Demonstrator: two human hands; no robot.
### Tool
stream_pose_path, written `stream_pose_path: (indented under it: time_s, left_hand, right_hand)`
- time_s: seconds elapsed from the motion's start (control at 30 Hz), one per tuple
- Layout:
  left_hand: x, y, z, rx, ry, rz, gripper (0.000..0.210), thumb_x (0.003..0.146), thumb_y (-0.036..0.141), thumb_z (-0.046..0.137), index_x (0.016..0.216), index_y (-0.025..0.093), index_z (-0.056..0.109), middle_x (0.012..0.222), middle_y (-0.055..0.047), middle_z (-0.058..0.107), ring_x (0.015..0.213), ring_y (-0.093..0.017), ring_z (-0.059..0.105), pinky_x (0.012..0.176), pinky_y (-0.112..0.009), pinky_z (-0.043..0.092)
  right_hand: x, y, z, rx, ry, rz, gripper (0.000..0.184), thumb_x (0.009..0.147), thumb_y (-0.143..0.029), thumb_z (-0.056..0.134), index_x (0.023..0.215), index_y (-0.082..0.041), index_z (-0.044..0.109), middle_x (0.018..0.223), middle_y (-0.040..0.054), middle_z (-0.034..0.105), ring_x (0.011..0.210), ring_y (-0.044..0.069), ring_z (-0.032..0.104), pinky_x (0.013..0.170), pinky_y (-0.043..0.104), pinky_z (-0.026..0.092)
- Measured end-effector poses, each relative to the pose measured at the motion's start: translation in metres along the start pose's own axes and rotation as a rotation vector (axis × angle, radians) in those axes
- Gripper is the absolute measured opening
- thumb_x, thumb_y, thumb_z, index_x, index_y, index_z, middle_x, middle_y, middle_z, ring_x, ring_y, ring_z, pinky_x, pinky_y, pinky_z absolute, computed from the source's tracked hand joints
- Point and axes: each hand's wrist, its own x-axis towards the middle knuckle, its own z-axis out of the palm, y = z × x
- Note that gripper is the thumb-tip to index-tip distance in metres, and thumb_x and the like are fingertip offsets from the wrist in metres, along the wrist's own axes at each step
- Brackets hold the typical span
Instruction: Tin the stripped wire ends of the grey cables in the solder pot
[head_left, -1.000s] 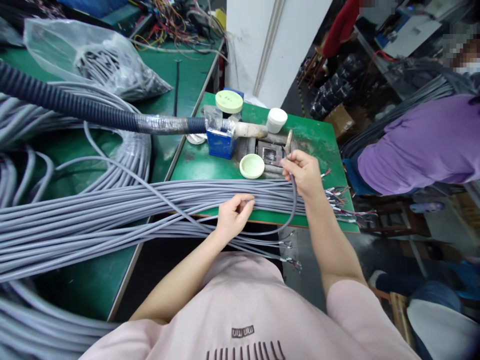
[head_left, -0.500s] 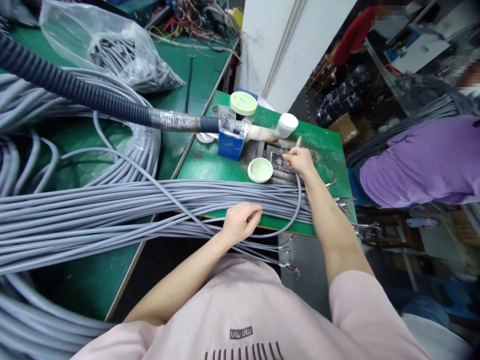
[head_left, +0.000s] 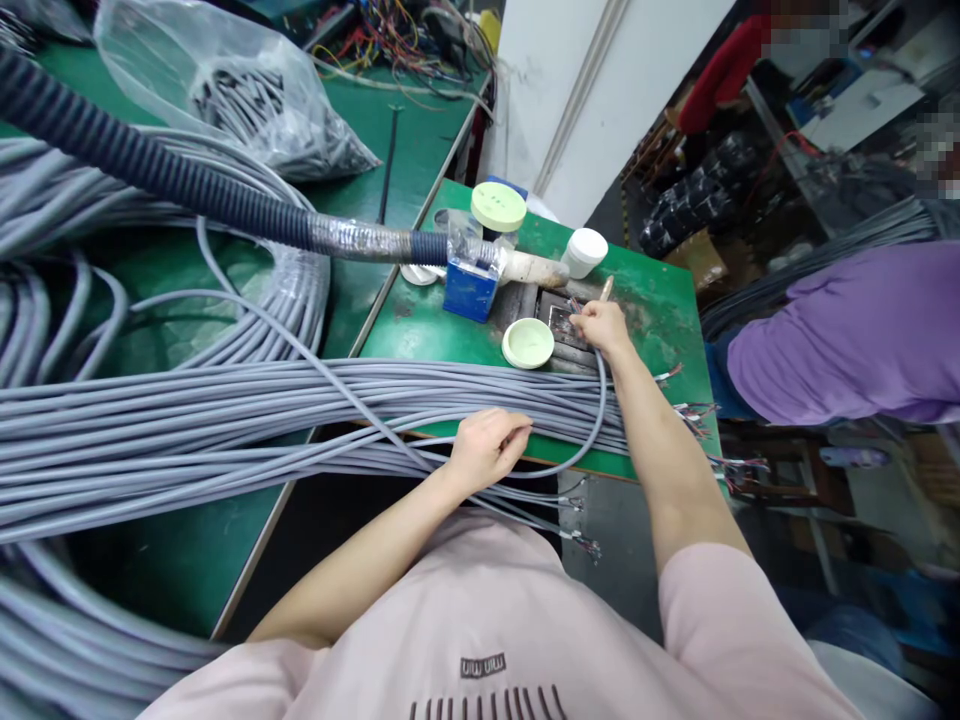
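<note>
Gray cable shifted: wire end now at square metal well.
Our right hand pinches it; our left hand curls over the cable bundle, whether gripping we cannot tell.

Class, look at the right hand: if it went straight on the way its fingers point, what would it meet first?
The right hand would probably meet the dark block first; its height above that is unclear.

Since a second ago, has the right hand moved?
Yes. Judged against the pale green dish, the right hand has shifted left, closer to it, and slightly forward.
</note>
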Motion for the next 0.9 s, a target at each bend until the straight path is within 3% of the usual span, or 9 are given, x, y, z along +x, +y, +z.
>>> stream_pose_path:
  time_s: [0.37,0.63,0.77,0.9]
  left_hand:
    - [-0.002,-0.002,0.001,0.05,0.001,0.032,0.014,0.089,0.02,0.051,0.088,0.019,0.065,0.06,0.0,0.057,0.055,-0.012,0.051,0.059,-0.025,0.039]
    - [-0.001,0.0,0.002,0.06,0.056,0.101,0.01,0.088,0.015,0.053,0.089,0.017,0.063,0.059,0.001,0.056,0.054,-0.011,0.049,0.058,-0.023,0.04]
    - [0.0,0.0,0.004,0.063,0.085,0.112,0.01,0.089,0.017,0.053,0.088,0.017,0.063,0.058,0.002,0.054,0.053,-0.01,0.049,0.057,-0.022,0.04]
    - [-0.001,0.0,0.005,0.07,0.086,0.116,0.008,0.089,0.017,0.055,0.087,0.016,0.063,0.058,0.002,0.054,0.053,-0.01,0.049,0.056,-0.022,0.04]
  right_hand:
    - [-0.005,-0.014,-0.011,0.007,0.008,-0.001,0.021,0.065,-0.022,0.066,0.05,-0.018,0.052,0.046,-0.0027,0.051,0.054,0.013,0.051,0.056,0.025,0.039]
    - [-0.075,-0.048,-0.057,0.557,-0.094,-0.057,0.026,0.065,-0.034,0.068,0.055,-0.018,0.05,0.042,-0.0034,0.049,0.035,0.007,0.039,0.037,0.019,0.028]
    - [-0.106,-0.054,-0.067,0.642,-0.129,-0.097,0.031,0.063,-0.04,0.071,0.056,-0.018,0.051,0.043,-0.0027,0.05,0.036,0.007,0.039,0.035,0.018,0.026]
    - [-0.112,-0.054,-0.064,0.643,-0.142,-0.117,0.032,0.064,-0.041,0.07,0.055,-0.019,0.048,0.043,-0.0029,0.05,0.037,0.007,0.038,0.036,0.019,0.025]
